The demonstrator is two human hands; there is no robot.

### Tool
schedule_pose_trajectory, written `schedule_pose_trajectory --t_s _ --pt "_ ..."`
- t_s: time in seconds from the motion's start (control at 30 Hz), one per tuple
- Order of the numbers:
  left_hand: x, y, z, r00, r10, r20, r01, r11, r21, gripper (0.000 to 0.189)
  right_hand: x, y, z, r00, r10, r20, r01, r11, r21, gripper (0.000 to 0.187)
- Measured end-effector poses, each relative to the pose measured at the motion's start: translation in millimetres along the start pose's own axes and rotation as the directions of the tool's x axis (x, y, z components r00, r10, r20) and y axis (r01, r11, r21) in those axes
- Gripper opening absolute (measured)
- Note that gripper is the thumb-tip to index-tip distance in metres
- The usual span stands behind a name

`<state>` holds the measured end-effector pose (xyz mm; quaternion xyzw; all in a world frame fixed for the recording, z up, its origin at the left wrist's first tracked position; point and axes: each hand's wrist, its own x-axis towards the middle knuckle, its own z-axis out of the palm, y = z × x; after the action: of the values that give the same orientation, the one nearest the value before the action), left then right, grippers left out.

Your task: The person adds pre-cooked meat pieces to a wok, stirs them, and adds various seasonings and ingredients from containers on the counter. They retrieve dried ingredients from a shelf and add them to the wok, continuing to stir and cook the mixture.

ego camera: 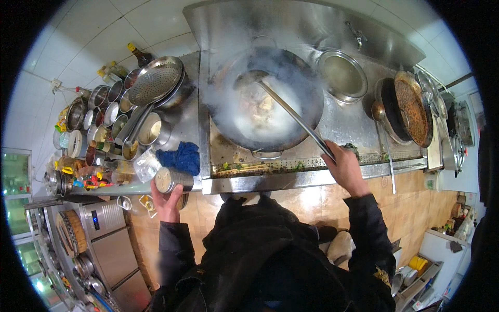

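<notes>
My right hand is closed around the handle end of a long metal ladle. The ladle's bowl rests in a large steaming wok on the stove, and steam blurs the pale liquid and pieces inside. In my left hand is a metal shaker canister with a pale, holed top, tilted over the front edge of the counter. A crumpled blue cloth lies just behind the canister, beside a clear plastic bag.
Left of the wok, a perforated strainer sits over a pot among several seasoning bowls. A round pot of liquid stands right. Beyond it, a second ladle overhangs the stove edge near a browned, crusted pan. Food scraps lie along the perforated gutter.
</notes>
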<state>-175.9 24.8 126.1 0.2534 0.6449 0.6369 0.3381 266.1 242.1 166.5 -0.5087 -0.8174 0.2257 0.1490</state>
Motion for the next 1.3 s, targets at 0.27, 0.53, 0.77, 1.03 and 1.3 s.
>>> schedule_pose_trajectory --t_s 0.27,0.53,0.77,1.03,1.3 --pt "20 24 31 0.973 0.108 0.204 -0.121 0.991 0.053 0.076 51 28 63 0.995 -0.093 -0.021 0.089 0.984 -0.157 0.031" --pt "37 23 65 0.929 0.093 0.358 -0.176 0.962 0.207 0.080 0 45 71 1.000 -0.006 -0.012 0.006 1.000 -0.017 0.027" --pt "105 87 139 0.577 0.419 0.701 -0.812 0.209 0.544 0.074 -42 32 78 0.993 0.119 -0.020 -0.095 0.874 0.476 0.032" --pt "144 95 235 0.232 0.414 0.880 -0.833 -0.382 0.399 0.066 -115 -49 -3 0.731 0.094 0.676 -0.612 -0.350 0.709 0.045" --pt "148 73 276 0.191 0.425 0.885 -0.821 -0.425 0.381 0.058 -145 -42 3 0.707 0.023 0.707 -0.595 -0.519 0.613 0.043"
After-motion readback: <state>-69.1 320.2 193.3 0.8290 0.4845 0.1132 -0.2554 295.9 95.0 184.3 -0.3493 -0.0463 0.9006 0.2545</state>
